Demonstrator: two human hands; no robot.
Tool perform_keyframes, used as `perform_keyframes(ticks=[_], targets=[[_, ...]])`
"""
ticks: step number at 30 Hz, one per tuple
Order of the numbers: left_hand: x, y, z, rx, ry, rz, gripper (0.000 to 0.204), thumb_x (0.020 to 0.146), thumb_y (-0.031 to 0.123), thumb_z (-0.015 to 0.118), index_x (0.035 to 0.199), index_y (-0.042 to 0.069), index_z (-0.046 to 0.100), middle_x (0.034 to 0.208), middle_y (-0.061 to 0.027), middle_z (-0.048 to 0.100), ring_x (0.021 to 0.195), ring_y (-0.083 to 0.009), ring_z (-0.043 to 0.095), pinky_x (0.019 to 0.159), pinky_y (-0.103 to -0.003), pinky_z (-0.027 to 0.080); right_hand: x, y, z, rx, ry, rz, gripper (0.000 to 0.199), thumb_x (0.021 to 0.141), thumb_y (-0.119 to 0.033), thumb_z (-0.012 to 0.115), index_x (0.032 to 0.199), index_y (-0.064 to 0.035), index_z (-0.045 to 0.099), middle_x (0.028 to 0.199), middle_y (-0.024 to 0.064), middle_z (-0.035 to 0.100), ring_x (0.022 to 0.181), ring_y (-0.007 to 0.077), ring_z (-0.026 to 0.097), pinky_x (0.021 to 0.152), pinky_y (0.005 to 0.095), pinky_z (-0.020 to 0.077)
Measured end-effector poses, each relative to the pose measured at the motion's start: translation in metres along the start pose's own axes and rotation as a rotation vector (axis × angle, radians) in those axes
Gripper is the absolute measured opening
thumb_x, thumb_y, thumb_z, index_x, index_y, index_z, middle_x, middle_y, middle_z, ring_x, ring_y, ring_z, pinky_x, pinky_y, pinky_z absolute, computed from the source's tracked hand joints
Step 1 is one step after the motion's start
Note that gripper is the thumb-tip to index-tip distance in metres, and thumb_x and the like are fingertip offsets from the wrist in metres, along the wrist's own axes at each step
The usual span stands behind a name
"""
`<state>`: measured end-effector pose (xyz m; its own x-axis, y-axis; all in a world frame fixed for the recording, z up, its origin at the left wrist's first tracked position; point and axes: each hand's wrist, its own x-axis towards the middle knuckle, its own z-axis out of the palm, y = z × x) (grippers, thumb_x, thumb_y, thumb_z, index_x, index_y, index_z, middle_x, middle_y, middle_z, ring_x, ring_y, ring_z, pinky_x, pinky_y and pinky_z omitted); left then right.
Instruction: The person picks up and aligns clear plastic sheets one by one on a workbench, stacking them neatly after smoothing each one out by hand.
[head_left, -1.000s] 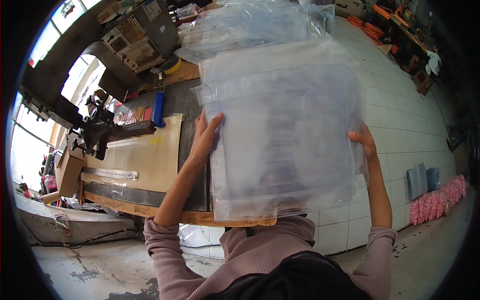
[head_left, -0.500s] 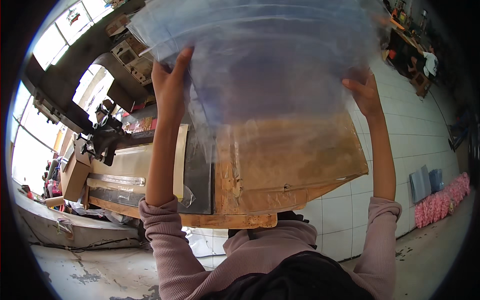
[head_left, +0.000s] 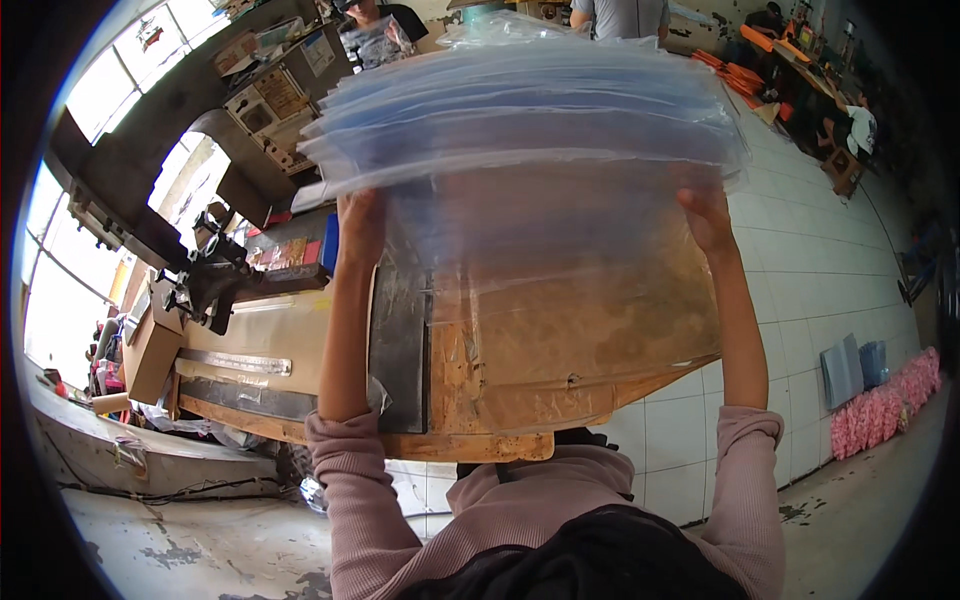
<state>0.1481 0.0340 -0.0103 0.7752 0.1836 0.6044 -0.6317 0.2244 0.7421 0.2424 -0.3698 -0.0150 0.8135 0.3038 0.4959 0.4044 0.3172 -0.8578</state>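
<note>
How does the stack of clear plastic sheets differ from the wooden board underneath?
The stack of clear plastic sheets is see-through, bluish and held up in the air by both hands. The wooden board is opaque, brown, worn, and lies flat on the workbench. Both are broad and flat.

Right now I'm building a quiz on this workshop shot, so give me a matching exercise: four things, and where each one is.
Things:
1. plastic sheets
2. left hand
3. right hand
4. pink pile

Places:
A. on the tiled floor, far right
B. at the stack's right edge
C. raised above the workbench
D. at the stack's left edge

Pairs: 1-C, 2-D, 3-B, 4-A
</note>
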Motion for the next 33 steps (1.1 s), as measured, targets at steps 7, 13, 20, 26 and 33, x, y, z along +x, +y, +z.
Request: perform_keyframes(ticks=[7, 13, 20, 26, 33], targets=[[0.003, 0.024, 0.043, -0.031, 0.077, 0.037, 0.056, 0.076, 0.026, 0.065, 0.119, 0.000, 0.041, 0.112, -0.0076, 0.050, 0.103, -0.0163, 0.047, 0.092, -0.031, 0.034, -0.005, 0.011, -0.005, -0.070, 0.057, -0.005, 0.058, 0.070, -0.015, 0.071, 0.120, -0.0044, 0.045, 0.113, 0.0056, 0.050, 0.106, 0.0170, 0.046, 0.095, 0.0305, 0.0325], [0.033, 0.056, 0.078, 0.325, 0.292, 0.064, 0.040, 0.081, 0.030, 0.063, 0.104, 0.001, 0.048, 0.085, -0.0009, 0.051, 0.073, -0.0062, 0.047, 0.064, -0.022, 0.039, 0.035, -0.030, 0.038, -0.232, 0.267, -0.268, 0.036, 0.067, -0.018, 0.072, 0.097, -0.0024, 0.060, 0.085, 0.0025, 0.061, 0.082, 0.0132, 0.055, 0.078, 0.0264, 0.0412], [0.025, 0.059, 0.032, 0.440, 0.043, -0.044, 0.049, 0.076, 0.037, 0.066, 0.105, 0.002, 0.049, 0.079, 0.0008, 0.051, 0.069, -0.0068, 0.047, 0.061, -0.021, 0.040, 0.031, -0.028, -0.008, -0.203, -0.094, -0.170, 0.046, 0.073, -0.009, 0.067, 0.115, -0.0041, 0.049, 0.111, 0.0038, 0.051, 0.102, 0.0139, 0.047, 0.087, 0.0273, 0.0369], [0.009, 0.009, 0.038, 0.120, 0.063, -0.073, 0.049, 0.078, 0.036, 0.065, 0.109, 0.001, 0.049, 0.089, -0.0033, 0.055, 0.078, -0.0101, 0.053, 0.065, -0.023, 0.044, -0.002, 0.042, -0.036, 0.119, -0.014, 0.029, 0.053, 0.073, -0.006, 0.067, 0.121, -0.0049, 0.044, 0.116, 0.0037, 0.047, 0.112, 0.0190, 0.042, 0.099, 0.0311, 0.0323], [0.101, 0.018, 0.062, 0.273, 0.199, -0.045, 0.043, 0.081, 0.035, 0.062, 0.106, 0.001, 0.053, 0.088, -0.0022, 0.056, 0.073, -0.0091, 0.051, 0.062, -0.023, 0.041, 0.099, -0.011, 0.010, -0.302, 0.123, -0.072, 0.038, 0.068, -0.012, 0.073, 0.102, -0.0020, 0.057, 0.094, 0.0024, 0.058, 0.092, 0.0151, 0.052, 0.082, 0.0271, 0.0392]])
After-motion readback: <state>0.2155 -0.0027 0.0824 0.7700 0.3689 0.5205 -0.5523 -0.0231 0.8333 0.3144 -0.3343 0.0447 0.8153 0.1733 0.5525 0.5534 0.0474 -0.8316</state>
